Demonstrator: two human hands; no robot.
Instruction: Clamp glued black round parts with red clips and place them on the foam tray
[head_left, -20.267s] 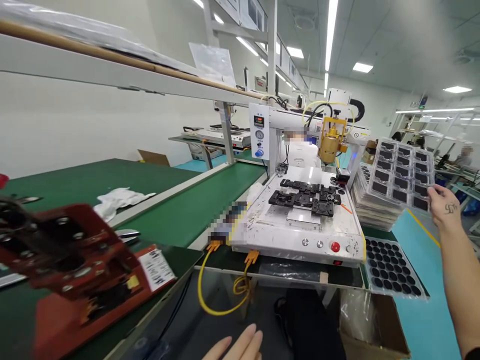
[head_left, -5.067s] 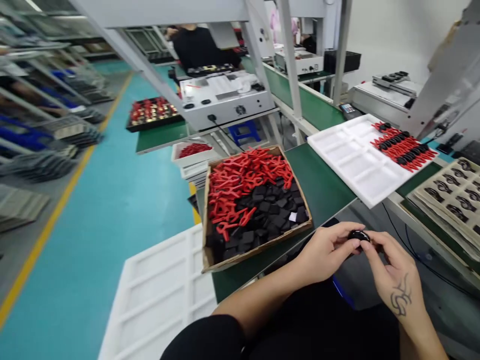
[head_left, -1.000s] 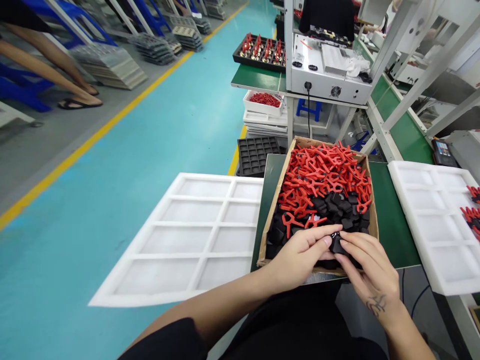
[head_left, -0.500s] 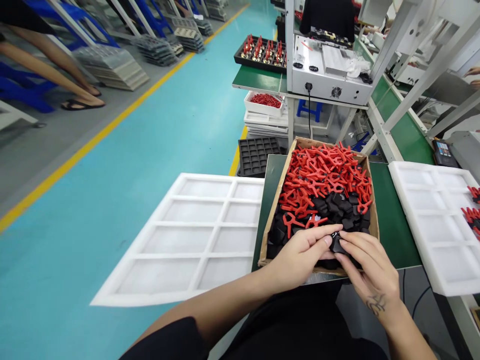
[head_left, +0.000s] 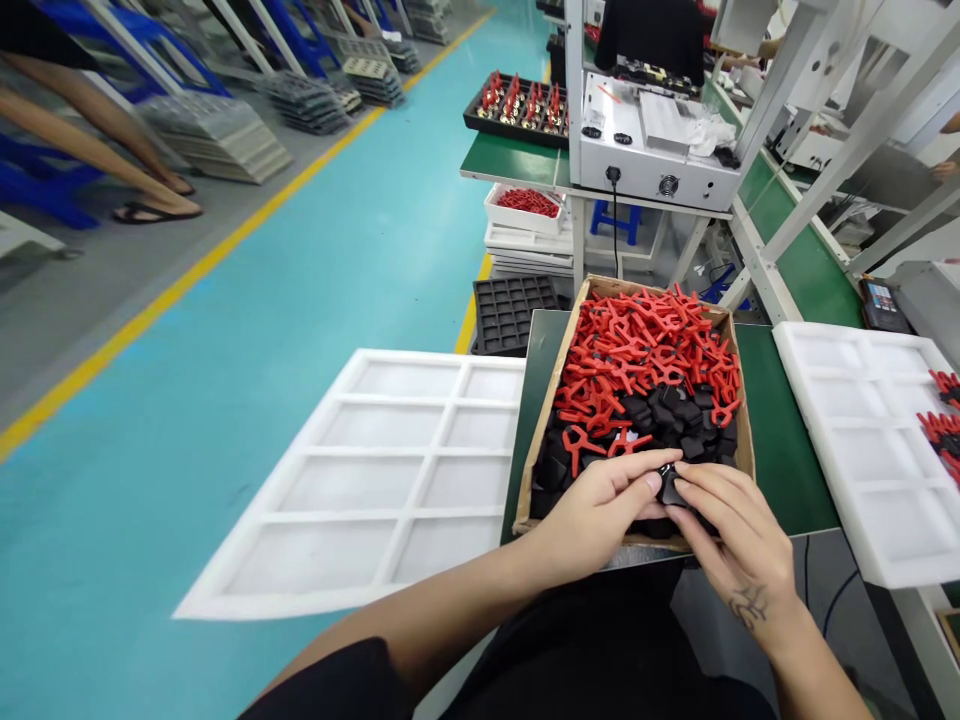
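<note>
A small black plastic part (head_left: 670, 488) is pinched between the fingertips of both hands, over the near end of a cardboard box (head_left: 551, 385). My left hand (head_left: 604, 505) grips it from the left, with the index finger stretched along its top. From the right, my right hand (head_left: 731, 520) closes its fingers on the same part and hides some of it. Under and beyond the hands lie many black parts (head_left: 675, 412) like it. Red spring clamps (head_left: 637, 340) heap up in the far half of the box.
The box stands on a green tabletop (head_left: 784, 430). A white divided tray (head_left: 349, 485) juts out at the left; another white tray (head_left: 855, 440) at the right carries red clamps. Ahead are a white machine (head_left: 656, 150) and a black tray of parts (head_left: 517, 112). Another person's legs (head_left: 97, 140) show far left.
Both hands keep their hold on the black part with almost no motion. The whole view shifts very slightly.
</note>
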